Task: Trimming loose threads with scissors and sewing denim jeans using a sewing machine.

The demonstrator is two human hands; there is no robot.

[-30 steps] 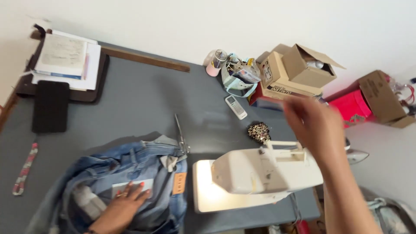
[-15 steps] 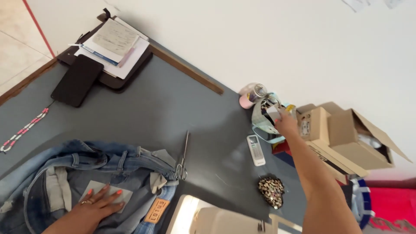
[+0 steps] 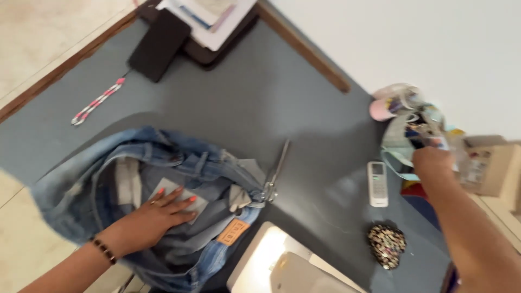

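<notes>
A person's left hand (image 3: 157,214) lies flat, fingers spread, on a pair of blue jeans (image 3: 146,201) bunched at the near edge of a grey table (image 3: 228,103), the palm pressing a pale inner pocket panel. A tan rectangular patch (image 3: 230,232) sits on the waistband just right of that hand. The right hand (image 3: 431,163) reaches well away to the table's far right, into a clear bag of small coloured items (image 3: 415,127); its fingers are blurred and partly hidden, so its grip cannot be told. A brown cardboard box (image 3: 491,168) with a coloured label stands beside the bag. A white remote (image 3: 377,183) lies just left of the right hand, a beaded pouch (image 3: 386,245) nearer the camera. Scissors (image 3: 275,171) rest touching the jeans' right edge.
</notes>
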